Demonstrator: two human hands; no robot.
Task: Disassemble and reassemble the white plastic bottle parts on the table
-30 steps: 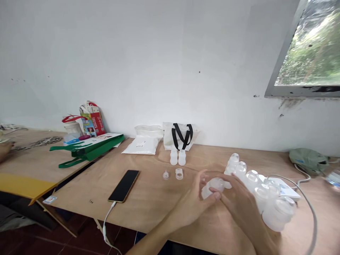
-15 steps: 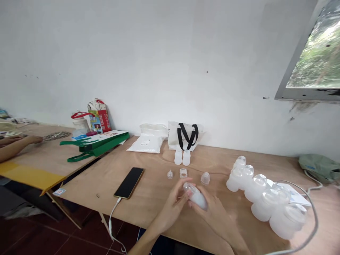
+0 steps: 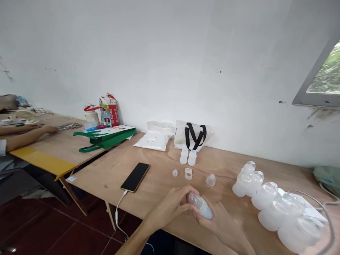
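Observation:
Between my hands, over the table's front part, is a small translucent baby bottle (image 3: 203,208), lying tilted with its clear cap toward the upper left. My left hand (image 3: 177,205) is closed with its fingers around the cap end. The bottle's body is wrapped by my right hand (image 3: 216,217). Just beyond my hands lie a small clear nipple-shaped piece (image 3: 175,173), a translucent ring with an opening (image 3: 188,173) and a clear dome cap (image 3: 210,180). Farther back stand two frosted open bottles (image 3: 188,157).
Several capped bottles (image 3: 269,194) stand in a row at the right, near a grey cable (image 3: 330,226). A phone (image 3: 135,177) on a white cord lies left. Behind are a white packet (image 3: 152,141) and a bag with black handles (image 3: 183,136). Another person's arms (image 3: 32,136) rest on the left table.
The view has swung a little left, so things sit farther right in the picture. Both hands still hold the bottle, and my left fingers have shifted around its cap end.

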